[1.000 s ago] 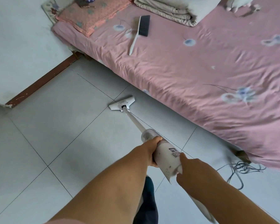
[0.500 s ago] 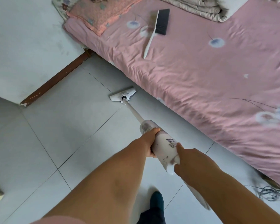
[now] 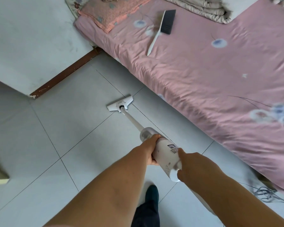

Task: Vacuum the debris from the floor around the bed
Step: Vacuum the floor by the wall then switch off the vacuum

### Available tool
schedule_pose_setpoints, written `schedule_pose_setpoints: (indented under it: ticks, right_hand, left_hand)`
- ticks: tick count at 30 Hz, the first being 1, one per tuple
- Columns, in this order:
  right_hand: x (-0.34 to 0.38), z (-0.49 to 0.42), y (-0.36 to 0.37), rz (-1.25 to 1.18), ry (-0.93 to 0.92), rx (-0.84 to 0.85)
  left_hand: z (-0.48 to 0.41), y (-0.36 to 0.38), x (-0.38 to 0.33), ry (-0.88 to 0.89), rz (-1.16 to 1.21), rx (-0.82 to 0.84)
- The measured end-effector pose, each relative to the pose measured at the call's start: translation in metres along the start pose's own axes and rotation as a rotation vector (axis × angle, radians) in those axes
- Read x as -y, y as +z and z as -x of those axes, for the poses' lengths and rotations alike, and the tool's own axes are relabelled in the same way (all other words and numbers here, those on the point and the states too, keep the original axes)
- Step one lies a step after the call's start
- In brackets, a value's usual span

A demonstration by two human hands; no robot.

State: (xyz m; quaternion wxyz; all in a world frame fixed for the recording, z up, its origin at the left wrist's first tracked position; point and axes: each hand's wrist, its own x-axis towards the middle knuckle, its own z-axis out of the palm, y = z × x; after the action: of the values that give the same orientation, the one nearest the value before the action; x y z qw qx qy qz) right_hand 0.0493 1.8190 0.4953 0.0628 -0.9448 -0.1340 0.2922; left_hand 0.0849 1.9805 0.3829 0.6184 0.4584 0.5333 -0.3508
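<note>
I hold a white stick vacuum (image 3: 166, 153) in both hands. My left hand (image 3: 152, 149) grips the front of its body just behind the clear dust cup. My right hand (image 3: 193, 167) is closed around the rear handle end. The thin tube runs forward to the flat white floor head (image 3: 120, 104), which lies on the grey tiled floor (image 3: 69, 128) a short way left of the bed (image 3: 203, 82). The bed has a pink flowered sheet that hangs down to the floor. No debris is visible on the tiles.
A white-handled brush with a dark head (image 3: 162, 28), a pink pillow (image 3: 111, 13) and a folded beige blanket (image 3: 203, 9) lie on the bed. A wall with a brown skirting board (image 3: 64, 76) stands at left. Tangled cable (image 3: 267, 194) lies at lower right. My dark shoe (image 3: 152, 194) is below.
The view has shifted towards the head of the bed as I step forward. The floor head stays by the bed edge, angled slightly more, and both hands keep their grip.
</note>
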Motion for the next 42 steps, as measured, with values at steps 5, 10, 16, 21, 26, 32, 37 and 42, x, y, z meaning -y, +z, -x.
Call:
schedule_pose_setpoints:
  ticks: [5,10,16,21,26,32,37,42]
  right_hand:
    - [-0.037,0.063,0.019,0.011,-0.011,0.036]
    - [-0.089,0.14,0.042,0.051,0.022,0.081]
    - [-0.12,0.193,0.054,0.025,0.006,0.057]
    - [-0.111,0.184,0.049,0.043,-0.004,0.063]
    - [-0.09,0.145,0.039,0.061,-0.039,0.07]
    - [-0.056,0.084,0.025,0.067,-0.088,0.086]
    - [-0.029,0.044,0.025,0.114,-0.138,0.085]
    - [-0.019,0.034,0.029,0.146,-0.171,0.139]
  left_hand:
    - [0.021,0.031,0.069,-0.037,0.037,0.02]
    - [0.052,0.079,0.152,-0.066,0.051,0.063]
    - [0.074,0.109,0.205,-0.078,0.045,0.116]
    - [0.07,0.1,0.196,-0.066,0.063,0.085]
    - [0.058,0.079,0.16,-0.05,0.096,0.052]
    - [0.034,0.043,0.11,-0.028,0.152,-0.013]
    - [0.02,0.01,0.087,-0.003,0.218,-0.076]
    - [0.015,-0.004,0.091,-0.021,0.256,-0.095]
